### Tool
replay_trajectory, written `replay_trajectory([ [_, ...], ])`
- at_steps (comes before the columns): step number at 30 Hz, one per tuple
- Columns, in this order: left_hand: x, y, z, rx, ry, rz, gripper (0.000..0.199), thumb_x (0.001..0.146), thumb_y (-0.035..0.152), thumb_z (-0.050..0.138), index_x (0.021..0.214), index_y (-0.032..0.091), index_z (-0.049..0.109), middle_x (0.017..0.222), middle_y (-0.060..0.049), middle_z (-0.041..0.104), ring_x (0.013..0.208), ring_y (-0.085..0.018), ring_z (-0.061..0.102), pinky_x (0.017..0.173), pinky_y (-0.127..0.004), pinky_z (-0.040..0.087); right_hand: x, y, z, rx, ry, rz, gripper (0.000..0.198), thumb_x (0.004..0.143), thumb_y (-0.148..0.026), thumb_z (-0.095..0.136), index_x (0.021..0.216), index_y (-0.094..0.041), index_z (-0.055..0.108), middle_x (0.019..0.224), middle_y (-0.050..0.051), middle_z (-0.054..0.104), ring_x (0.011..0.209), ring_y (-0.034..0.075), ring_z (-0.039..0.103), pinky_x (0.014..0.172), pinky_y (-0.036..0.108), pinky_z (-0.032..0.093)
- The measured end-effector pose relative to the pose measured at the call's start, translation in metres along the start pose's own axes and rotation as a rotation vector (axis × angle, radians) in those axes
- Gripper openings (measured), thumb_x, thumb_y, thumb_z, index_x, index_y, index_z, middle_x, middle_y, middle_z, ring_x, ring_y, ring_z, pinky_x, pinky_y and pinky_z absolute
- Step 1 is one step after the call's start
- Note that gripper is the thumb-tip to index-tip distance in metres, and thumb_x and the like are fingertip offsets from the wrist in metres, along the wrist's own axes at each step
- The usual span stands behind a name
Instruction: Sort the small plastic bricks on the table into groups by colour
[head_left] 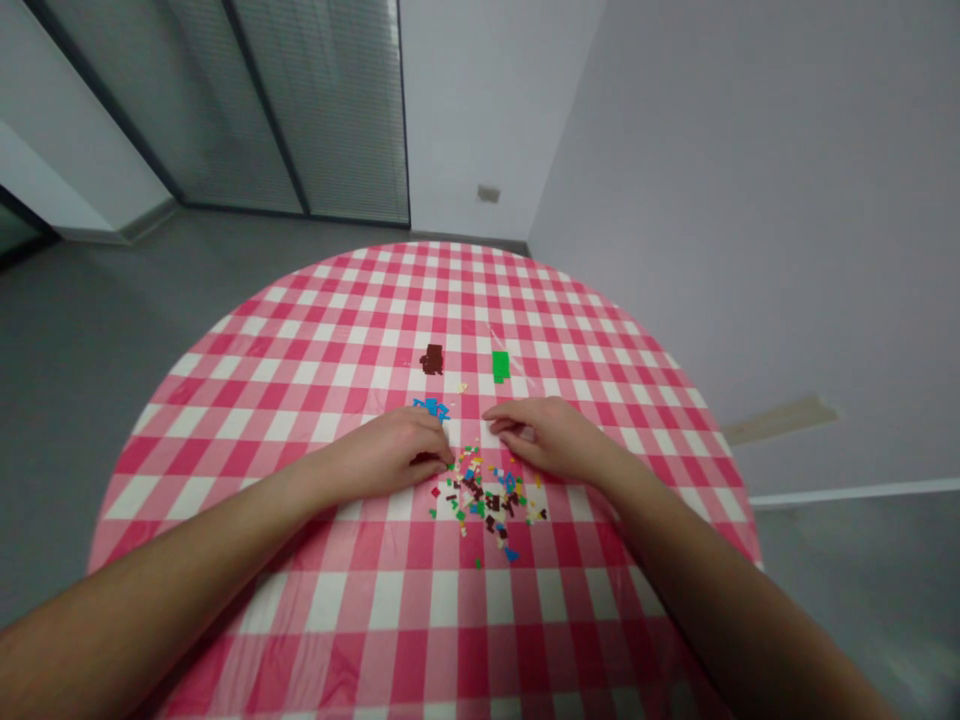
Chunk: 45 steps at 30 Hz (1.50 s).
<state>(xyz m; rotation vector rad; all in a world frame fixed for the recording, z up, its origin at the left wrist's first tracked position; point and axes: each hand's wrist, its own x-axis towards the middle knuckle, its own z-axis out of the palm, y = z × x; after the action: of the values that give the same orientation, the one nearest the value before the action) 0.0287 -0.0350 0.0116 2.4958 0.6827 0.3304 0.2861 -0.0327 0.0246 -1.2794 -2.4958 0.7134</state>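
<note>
A loose pile of tiny toy bricks [491, 495] in brown, green, blue, yellow, red and white lies on the tablecloth between my forearms. My left hand [401, 450] rests at the pile's left edge, fingers curled down and tips pressed together; whatever is in them is too small to make out. Over the far right side of the pile is my right hand [544, 435], its fingers stretched out and the thumb apart below them, holding nothing visible. Just beyond my left hand sits a group of blue bricks [431, 407], partly covered by the knuckles.
Farther back are a brown brick cluster [433, 359] and a green brick group [501, 366]. A few pale yellow pieces [462, 388] lie between them. The round table wears a red-and-white checked tablecloth [337, 610]. A wall [750, 200] stands close on the right.
</note>
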Motion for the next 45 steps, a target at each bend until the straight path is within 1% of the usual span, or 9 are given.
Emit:
replay_trajectory([
  [6,0.000,0.000,0.000,-0.002,0.004,0.000,0.017,0.093,0.013,0.058,0.094,0.018,0.074,0.091,-0.004,0.075,0.087,-0.018,0.067,0.083,-0.031,0.050,-0.003,-0.002,-0.005,-0.102,-0.058,-0.005,0.035,0.089,-0.015,0.057,0.122,-0.021,0.070,0.106,0.007,0.078,0.091,0.020,0.073,0.080,0.032,0.055],
  [10,0.001,0.001,-0.001,-0.015,0.000,0.004,0.017,0.093,0.011,0.058,0.092,0.017,0.074,0.090,-0.005,0.074,0.085,-0.017,0.066,0.081,-0.030,0.050,-0.005,-0.004,-0.010,-0.164,-0.098,-0.017,0.035,0.089,-0.015,0.058,0.120,-0.022,0.071,0.100,0.005,0.079,0.088,0.021,0.073,0.075,0.031,0.053],
  [16,0.000,0.000,0.000,-0.018,0.009,0.011,0.017,0.092,0.011,0.058,0.092,0.017,0.074,0.089,-0.005,0.074,0.085,-0.017,0.067,0.081,-0.030,0.050,-0.006,-0.001,-0.011,-0.096,-0.061,0.016,0.036,0.089,-0.017,0.059,0.124,-0.021,0.069,0.095,0.005,0.079,0.083,0.019,0.073,0.074,0.029,0.054],
  [21,-0.001,0.001,0.000,-0.022,0.010,0.009,0.016,0.092,0.010,0.059,0.092,0.016,0.074,0.088,-0.005,0.075,0.085,-0.018,0.067,0.081,-0.030,0.050,-0.006,0.002,-0.012,-0.079,-0.033,0.046,0.034,0.087,-0.017,0.060,0.120,-0.018,0.069,0.093,0.006,0.079,0.082,0.020,0.074,0.074,0.031,0.055],
  [26,0.000,0.002,-0.001,-0.022,0.019,0.011,0.016,0.091,0.009,0.060,0.091,0.016,0.074,0.088,-0.005,0.075,0.085,-0.018,0.067,0.081,-0.030,0.050,-0.006,0.002,-0.009,-0.058,-0.034,0.005,0.032,0.085,-0.016,0.061,0.116,-0.021,0.070,0.097,0.005,0.079,0.085,0.021,0.074,0.075,0.031,0.056],
  [30,0.001,0.001,-0.001,-0.011,0.022,0.014,0.016,0.091,0.009,0.060,0.091,0.016,0.074,0.088,-0.004,0.075,0.085,-0.018,0.067,0.081,-0.030,0.050,-0.006,0.000,-0.006,-0.060,-0.035,-0.038,0.036,0.085,-0.013,0.058,0.118,-0.020,0.069,0.103,0.007,0.078,0.091,0.022,0.074,0.079,0.033,0.056],
  [33,0.000,0.000,0.001,-0.007,0.025,0.017,0.016,0.090,0.008,0.060,0.091,0.016,0.074,0.088,-0.004,0.075,0.085,-0.018,0.067,0.081,-0.030,0.050,-0.004,-0.001,-0.002,-0.056,-0.024,-0.064,0.042,0.084,-0.009,0.055,0.124,-0.017,0.066,0.109,0.009,0.077,0.098,0.023,0.072,0.085,0.037,0.056],
  [39,0.000,-0.001,0.001,0.004,0.027,0.017,0.017,0.091,0.009,0.060,0.092,0.017,0.074,0.089,-0.004,0.075,0.086,-0.018,0.067,0.082,-0.031,0.050,0.000,0.002,0.007,-0.141,0.023,-0.106,0.046,0.088,-0.009,0.049,0.132,-0.016,0.061,0.128,0.014,0.069,0.115,0.028,0.065,0.098,0.046,0.053],
  [45,0.000,0.001,-0.001,-0.001,0.015,0.009,0.016,0.092,0.010,0.059,0.092,0.017,0.074,0.089,-0.004,0.075,0.087,-0.018,0.067,0.082,-0.031,0.050,0.001,0.006,0.006,-0.072,0.057,-0.068,0.050,0.086,-0.005,0.047,0.134,-0.018,0.057,0.122,0.011,0.072,0.113,0.024,0.067,0.099,0.043,0.054],
])
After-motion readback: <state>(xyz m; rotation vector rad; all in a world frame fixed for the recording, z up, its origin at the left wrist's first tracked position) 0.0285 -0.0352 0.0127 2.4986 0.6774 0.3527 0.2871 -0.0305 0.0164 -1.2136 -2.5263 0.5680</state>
